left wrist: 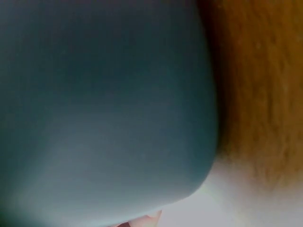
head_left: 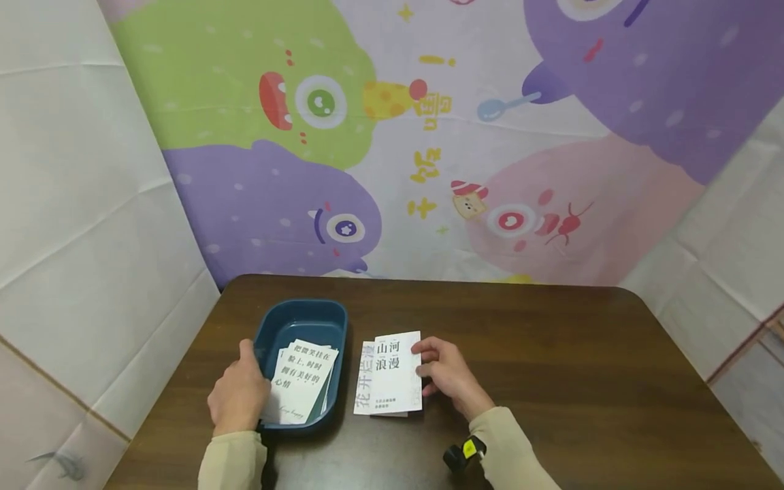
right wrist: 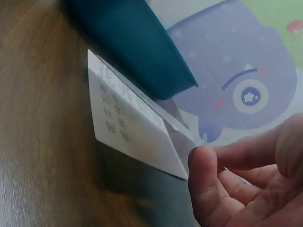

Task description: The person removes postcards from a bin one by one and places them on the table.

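Observation:
My left hand (head_left: 239, 393) grips the left side of a dark blue tray (head_left: 315, 328); in the left wrist view, the outer tray wall (left wrist: 109, 118) fills most of the picture. White printed cards (head_left: 300, 388) lie in an overlapping pile in the tray's near part. To the right of the tray, my right hand (head_left: 452, 373) pinches the right edge of a white card with dark lettering (head_left: 395, 382) between thumb and fingers. A card with lilac lettering (head_left: 363, 384) shows beneath its left side. In the right wrist view, the pinched card (right wrist: 137, 127) slants up from the table.
Everything stands on a dark brown wooden table (head_left: 520, 340) with rounded far corners. Behind it hangs a cartoon-print cloth (head_left: 392, 238), with white cloth walls (head_left: 79, 177) at the sides. A small black device with a yellow mark (head_left: 468, 449) sits at the right wrist.

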### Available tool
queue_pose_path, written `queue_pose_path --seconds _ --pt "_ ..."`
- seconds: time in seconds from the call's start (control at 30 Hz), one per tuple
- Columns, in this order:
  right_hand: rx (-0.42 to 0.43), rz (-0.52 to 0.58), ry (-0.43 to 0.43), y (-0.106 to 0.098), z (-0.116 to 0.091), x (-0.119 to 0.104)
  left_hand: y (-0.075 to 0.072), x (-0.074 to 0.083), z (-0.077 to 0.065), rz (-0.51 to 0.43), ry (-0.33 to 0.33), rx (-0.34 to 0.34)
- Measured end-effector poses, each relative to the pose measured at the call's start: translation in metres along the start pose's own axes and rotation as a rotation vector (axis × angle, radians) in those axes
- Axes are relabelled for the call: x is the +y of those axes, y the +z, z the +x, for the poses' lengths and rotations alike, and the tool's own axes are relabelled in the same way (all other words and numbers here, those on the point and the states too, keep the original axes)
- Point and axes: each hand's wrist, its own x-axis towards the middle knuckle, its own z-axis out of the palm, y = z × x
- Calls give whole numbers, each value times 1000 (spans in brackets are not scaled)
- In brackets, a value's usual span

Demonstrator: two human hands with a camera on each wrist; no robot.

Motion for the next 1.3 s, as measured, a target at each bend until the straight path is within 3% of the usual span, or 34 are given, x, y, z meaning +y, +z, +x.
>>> queue_pose_path --seconds 0.27,0.63,0.9,1.17,1.3 --pt "3 -30 10 5 5 5 -2 -3 0 7 -10 -7" --pt "26 -361 -119 13 9 12 -1 -3 -2 7 -11 1" --pt "71 -253 -70 7 10 10 -2 -2 -2 7 0 20" --pt "34 -338 -99 5 10 16 -1 -1 -1 7 3 13" --pt "59 -241 -76 5 11 13 0 0 0 5 8 18"
